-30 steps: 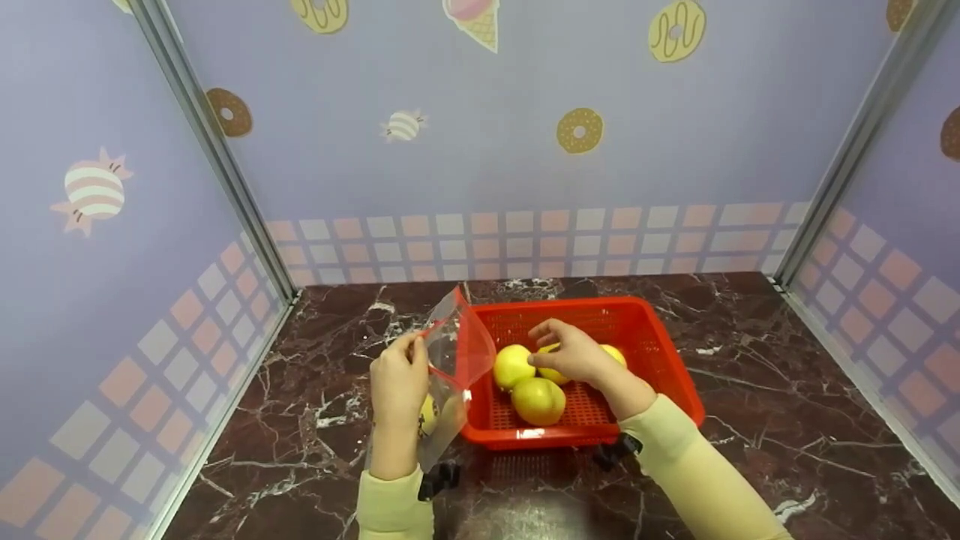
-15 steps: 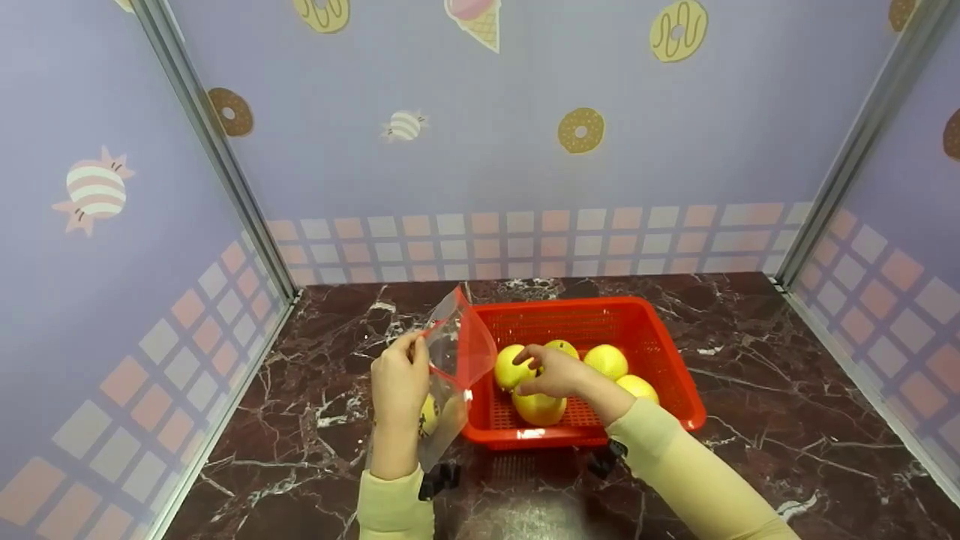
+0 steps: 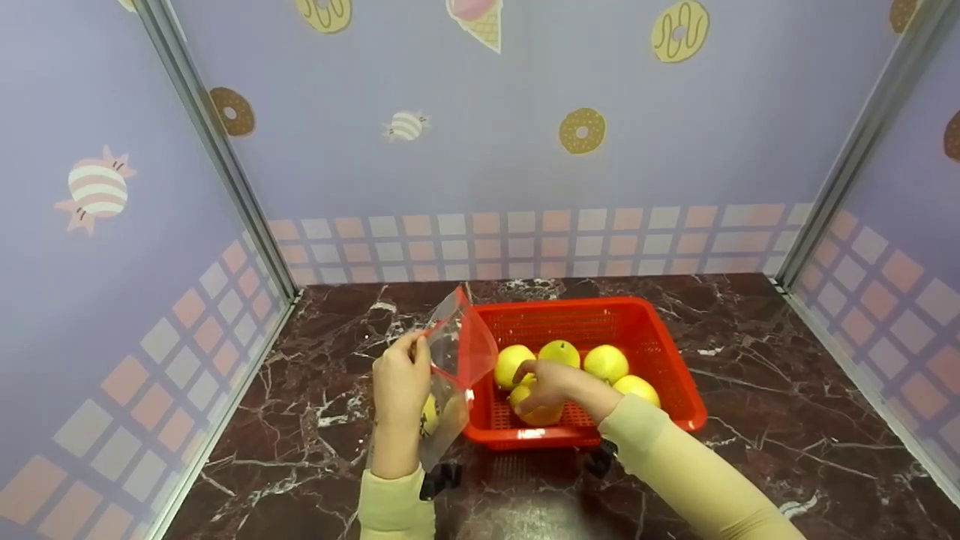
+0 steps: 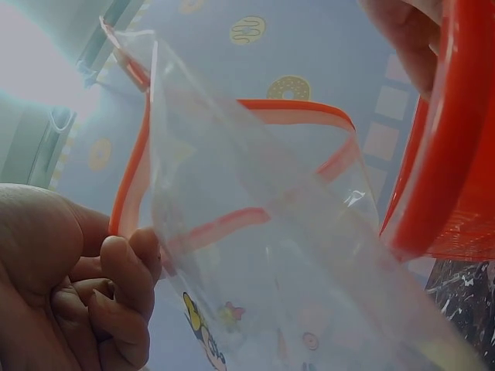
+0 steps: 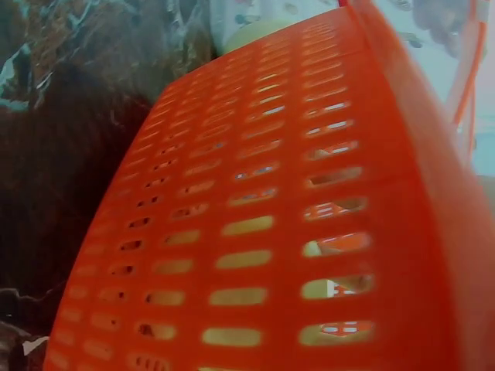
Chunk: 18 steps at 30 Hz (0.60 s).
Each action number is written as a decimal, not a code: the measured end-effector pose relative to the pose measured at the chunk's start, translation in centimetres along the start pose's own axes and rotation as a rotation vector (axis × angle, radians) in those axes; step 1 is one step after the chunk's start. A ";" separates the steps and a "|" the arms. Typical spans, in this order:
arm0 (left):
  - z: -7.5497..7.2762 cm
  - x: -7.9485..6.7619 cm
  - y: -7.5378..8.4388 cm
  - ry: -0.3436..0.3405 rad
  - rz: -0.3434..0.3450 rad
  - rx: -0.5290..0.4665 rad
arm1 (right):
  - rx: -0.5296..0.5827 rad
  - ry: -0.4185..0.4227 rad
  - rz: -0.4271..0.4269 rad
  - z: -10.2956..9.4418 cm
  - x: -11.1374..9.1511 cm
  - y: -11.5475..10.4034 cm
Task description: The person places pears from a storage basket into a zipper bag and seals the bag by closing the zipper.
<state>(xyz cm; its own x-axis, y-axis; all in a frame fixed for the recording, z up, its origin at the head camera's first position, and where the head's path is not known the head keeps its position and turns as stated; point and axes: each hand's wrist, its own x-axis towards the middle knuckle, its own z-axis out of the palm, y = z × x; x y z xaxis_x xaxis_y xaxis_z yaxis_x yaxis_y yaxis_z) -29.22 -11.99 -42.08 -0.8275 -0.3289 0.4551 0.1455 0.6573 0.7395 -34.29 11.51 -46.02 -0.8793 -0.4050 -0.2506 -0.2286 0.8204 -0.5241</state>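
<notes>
My left hand (image 3: 403, 382) pinches the red-edged rim of a clear plastic bag (image 3: 471, 345), whose mouth gapes toward the basket. Cartoon prints mark the bag's side in the left wrist view, where the left fingers (image 4: 128, 270) curl at its edge. Something yellow shows through its lower part. Inside the red basket (image 3: 675, 360), my right hand (image 3: 559, 384) curls its fingers and thumb around the front yellow apple (image 3: 536, 412). Other yellow apples lie close by, one left (image 3: 512, 366), one behind (image 3: 559, 353). The right wrist view shows no hand, only the slotted basket wall (image 5: 286, 209).
Two more yellow apples (image 3: 606, 363) sit in the basket's right part, one partly behind the right forearm. The basket stands on a dark marbled table (image 3: 315, 360). Patterned panels (image 3: 480, 165) enclose the back and both sides.
My right hand has come down and toward me, from above the rear apples onto the front one, which has shifted slightly. The left hand and bag have stayed nearly still.
</notes>
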 end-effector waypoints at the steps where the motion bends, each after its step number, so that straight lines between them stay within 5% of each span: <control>1: 0.0 0.0 0.0 0.000 0.002 0.000 | -0.013 -0.008 0.002 0.1 0.0 0.0; 18: 0.0 0.0 0.2 -0.018 -0.014 -0.004 | -0.038 -0.137 0.063 1.1 0.3 0.3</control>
<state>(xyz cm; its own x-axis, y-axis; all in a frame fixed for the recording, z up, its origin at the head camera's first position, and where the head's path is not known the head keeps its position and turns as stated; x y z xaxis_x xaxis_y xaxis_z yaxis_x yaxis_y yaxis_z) -29.18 -11.83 -41.94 -0.8389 -0.3257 0.4361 0.1361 0.6503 0.7474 -34.17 11.16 -47.10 -0.8275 -0.4016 -0.3923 -0.1928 0.8596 -0.4733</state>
